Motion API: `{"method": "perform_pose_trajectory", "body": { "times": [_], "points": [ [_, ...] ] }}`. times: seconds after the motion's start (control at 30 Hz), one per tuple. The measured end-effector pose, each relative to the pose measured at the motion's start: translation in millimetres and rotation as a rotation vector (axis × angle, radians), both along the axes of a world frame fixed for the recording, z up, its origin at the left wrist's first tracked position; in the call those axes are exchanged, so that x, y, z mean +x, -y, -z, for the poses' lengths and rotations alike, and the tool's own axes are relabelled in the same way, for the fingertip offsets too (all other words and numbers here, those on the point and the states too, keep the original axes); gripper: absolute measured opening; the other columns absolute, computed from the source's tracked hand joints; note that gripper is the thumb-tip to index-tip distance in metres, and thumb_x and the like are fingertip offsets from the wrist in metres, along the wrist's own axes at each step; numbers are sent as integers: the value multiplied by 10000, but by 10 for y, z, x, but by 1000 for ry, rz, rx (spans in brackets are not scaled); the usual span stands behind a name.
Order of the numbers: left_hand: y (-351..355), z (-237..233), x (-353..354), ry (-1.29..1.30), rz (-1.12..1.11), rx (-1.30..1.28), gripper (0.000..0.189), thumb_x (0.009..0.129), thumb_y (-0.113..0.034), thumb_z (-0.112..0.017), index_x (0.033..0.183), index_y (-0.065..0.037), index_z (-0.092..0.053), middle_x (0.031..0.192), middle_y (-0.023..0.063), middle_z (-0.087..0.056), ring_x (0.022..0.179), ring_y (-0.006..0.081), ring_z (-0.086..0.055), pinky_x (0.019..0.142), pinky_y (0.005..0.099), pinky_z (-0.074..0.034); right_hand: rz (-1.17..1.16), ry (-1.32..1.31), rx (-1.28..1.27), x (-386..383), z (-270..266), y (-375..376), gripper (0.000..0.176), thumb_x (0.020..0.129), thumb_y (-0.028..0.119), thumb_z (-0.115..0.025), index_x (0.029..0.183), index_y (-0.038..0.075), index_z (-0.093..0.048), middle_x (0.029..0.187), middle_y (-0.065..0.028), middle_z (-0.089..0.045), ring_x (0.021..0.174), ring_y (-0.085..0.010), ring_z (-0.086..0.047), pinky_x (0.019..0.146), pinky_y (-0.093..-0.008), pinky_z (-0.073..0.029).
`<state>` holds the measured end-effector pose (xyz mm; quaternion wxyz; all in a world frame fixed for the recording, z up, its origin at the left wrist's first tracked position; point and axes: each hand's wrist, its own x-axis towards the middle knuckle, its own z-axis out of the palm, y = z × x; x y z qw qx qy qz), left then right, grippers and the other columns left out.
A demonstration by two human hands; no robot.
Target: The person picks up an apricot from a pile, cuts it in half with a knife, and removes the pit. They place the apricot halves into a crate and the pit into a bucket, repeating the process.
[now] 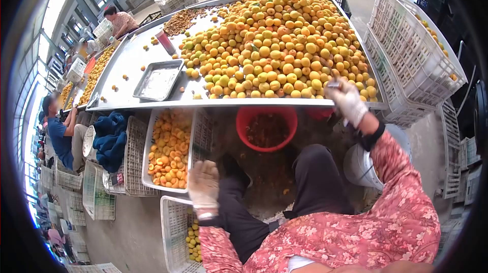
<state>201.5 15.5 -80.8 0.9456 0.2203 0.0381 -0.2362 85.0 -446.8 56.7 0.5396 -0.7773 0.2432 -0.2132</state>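
Right gloved hand [351, 101] pinched small dark object [333, 84] by apricot pile [277, 49]; left gloved hand [204, 185] hung near halved apricots [169, 151], couldn't tell grip.

Bench [118, 63] dead ahead of you: fruit heap [274, 47] ctr to R, tray [157, 81] to its L, container [165, 42] just behind tray. Below the near edge, basin [244, 121] in front of you, tub [165, 188] w/ fruit halves [169, 153] to its L, bucket [355, 165] to its R; stacked crates [404, 44] R of bench.

Right hand [349, 103] stretched forward, slightly blurred; left hand [204, 184] nearer body, fingers [204, 168] pointing ahead
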Motion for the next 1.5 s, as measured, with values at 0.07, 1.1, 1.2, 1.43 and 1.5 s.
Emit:
{"method": "perform_pose_trajectory", "body": {
  "times": [0.07,1.1,1.2,1.43,1.5],
  "points": [
    [354,21,-216,-162,27,-22,440,984,-380,-516,1143,19,-607,1176,223,-622,1121,358,-582,925,455,-509,18,22,-172,369,398,847,180,817,191,-710,910,54,-639,732,-33,-622,681,-113,-551,652,-281,-447],
    [1932,-403,-684,482,235,800,438,984,-149,-521,1404,-61,-434,1245,113,-568,1075,198,-579,908,294,-488,-456,-107,707,132,406,-1245,132,847,149,-669,897,30,-644,537,-24,-540,394,-120,-483,393,-252,-361],
    [1735,-50,-916,-60,199,191,313,993,-267,-550,1244,-80,-538,1077,106,-610,929,240,-615,856,373,-541,-436,54,975,-1,386,-1368,115,891,146,-631,919,35,-623,562,20,-483,426,-108,-442,419,-248,-341],
    [1411,-200,-1226,-256,147,-122,390,1010,-373,-495,1200,-38,-557,1093,167,-609,1003,316,-610,910,427,-528,-449,402,1385,-351,432,-1351,329,995,379,-498,1020,62,-582,647,47,-418,565,-106,-424,537,-300,-365],
    [1310,-345,-1272,-141,115,21,430,995,-431,-505,1168,-43,-572,1008,139,-617,912,276,-617,836,411,-547,-408,249,1381,-543,240,-1491,382,993,474,-469,1004,103,-560,621,44,-412,502,-107,-407,497,-311,-363]
  ]
}}
